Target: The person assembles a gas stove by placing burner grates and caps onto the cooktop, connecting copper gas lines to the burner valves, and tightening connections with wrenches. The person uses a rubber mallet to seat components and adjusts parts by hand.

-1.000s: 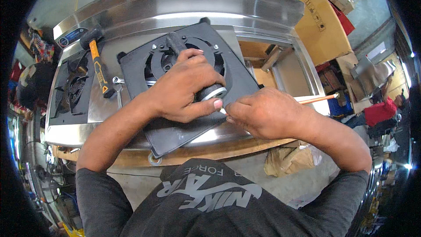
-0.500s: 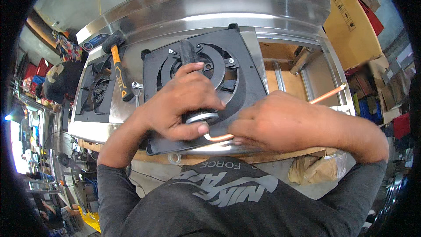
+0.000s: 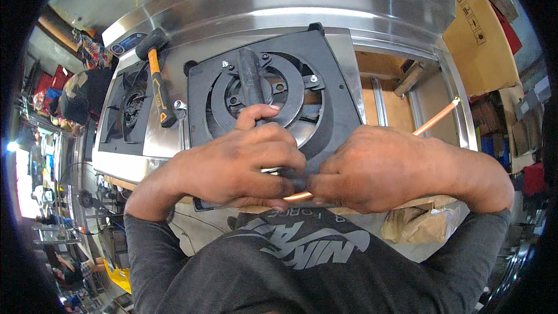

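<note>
A black square burner plate [image 3: 331,110] with ring-shaped openings lies tilted on a stainless steel stove top [image 3: 325,6]. A black pipe-like burner part [image 3: 250,81] runs down the plate's middle into my left hand [image 3: 238,163], which is closed around its lower end at the plate's near edge. My right hand [image 3: 378,168] grips a thin copper tube [image 3: 436,117] that runs under it from the upper right; the tube's bent end [image 3: 296,196] shows between my two hands. My fingers hide where tube and burner part meet.
A hammer with an orange and black handle [image 3: 158,81] lies on the steel top left of the plate, beside a spanner [image 3: 180,107]. A second black burner plate [image 3: 125,110] sits further left. Cardboard boxes [image 3: 476,29] stand at the right. An open wooden-bottomed bay [image 3: 389,104] is right of the plate.
My hands have slid down to the plate's near edge and closed together. The left hand now covers the burner part's silver-rimmed end. The copper tube's bent end sits between the hands.
</note>
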`<state>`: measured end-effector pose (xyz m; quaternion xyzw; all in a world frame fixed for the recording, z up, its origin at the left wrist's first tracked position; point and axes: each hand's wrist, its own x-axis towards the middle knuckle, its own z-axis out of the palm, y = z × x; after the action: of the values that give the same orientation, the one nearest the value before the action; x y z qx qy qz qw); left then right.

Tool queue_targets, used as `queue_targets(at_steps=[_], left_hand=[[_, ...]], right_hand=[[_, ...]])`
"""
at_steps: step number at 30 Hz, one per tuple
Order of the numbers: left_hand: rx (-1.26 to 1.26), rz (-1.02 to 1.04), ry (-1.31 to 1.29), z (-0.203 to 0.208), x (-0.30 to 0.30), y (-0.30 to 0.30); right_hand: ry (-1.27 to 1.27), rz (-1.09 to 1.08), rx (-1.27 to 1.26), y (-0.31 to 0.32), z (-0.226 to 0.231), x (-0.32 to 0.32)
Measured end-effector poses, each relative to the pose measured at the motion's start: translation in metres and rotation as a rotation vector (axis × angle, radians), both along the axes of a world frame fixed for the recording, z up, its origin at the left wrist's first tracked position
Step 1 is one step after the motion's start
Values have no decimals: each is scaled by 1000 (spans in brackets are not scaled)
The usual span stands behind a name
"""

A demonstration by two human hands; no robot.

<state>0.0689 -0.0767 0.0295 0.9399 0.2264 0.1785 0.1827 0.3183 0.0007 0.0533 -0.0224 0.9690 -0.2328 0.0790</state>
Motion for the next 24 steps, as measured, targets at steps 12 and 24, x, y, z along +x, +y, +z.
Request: queue_targets(at_steps=[12,24], left_hand=[[-135,-44,-96,-4,-5,3],[-221,-149,-162,-7,-10,8]], right_hand=[[-147,154,-88,16,6,-19],[-226,417,-19,28,5,-41]])
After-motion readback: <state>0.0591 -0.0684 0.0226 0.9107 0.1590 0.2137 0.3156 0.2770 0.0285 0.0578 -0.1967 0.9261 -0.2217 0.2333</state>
